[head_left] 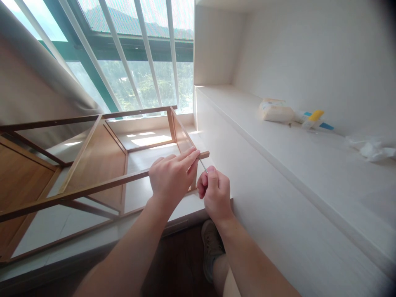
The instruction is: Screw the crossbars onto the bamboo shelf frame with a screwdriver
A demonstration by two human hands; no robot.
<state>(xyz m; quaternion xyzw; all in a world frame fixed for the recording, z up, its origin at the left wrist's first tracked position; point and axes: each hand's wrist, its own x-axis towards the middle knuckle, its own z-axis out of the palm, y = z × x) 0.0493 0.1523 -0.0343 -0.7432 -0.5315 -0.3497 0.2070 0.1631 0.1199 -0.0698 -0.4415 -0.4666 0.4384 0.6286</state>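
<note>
A wooden shelf frame [93,165] lies on its side on a white window ledge [148,140]. My left hand [171,177] rests over the end of a wooden rail [108,183] near the frame's corner, fingers closed round it. My right hand [215,192] is just to the right, pinched on a thin metal tool [203,165], which looks like a hex key. The tool's tip points at the rail's end next to my left fingertips.
A long white counter [309,165] runs along the right wall; on it lie a white packet [275,111], a yellow and blue item [315,117] and a crumpled plastic bag [373,148]. A barred window [139,62] is ahead. My shoe [212,247] stands on a dark floor.
</note>
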